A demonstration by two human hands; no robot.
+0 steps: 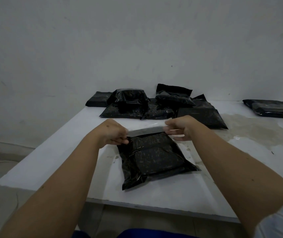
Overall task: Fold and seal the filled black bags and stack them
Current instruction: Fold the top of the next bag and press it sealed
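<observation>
My left hand (114, 133) and right hand (182, 128) each pinch an end of the grey flap (146, 131) at 12 o'clock of the black bag (152, 158), lying flat on the table (51, 152) before me.

Filled black bag (154, 157) flat (flap (146, 131) raised)
</observation>
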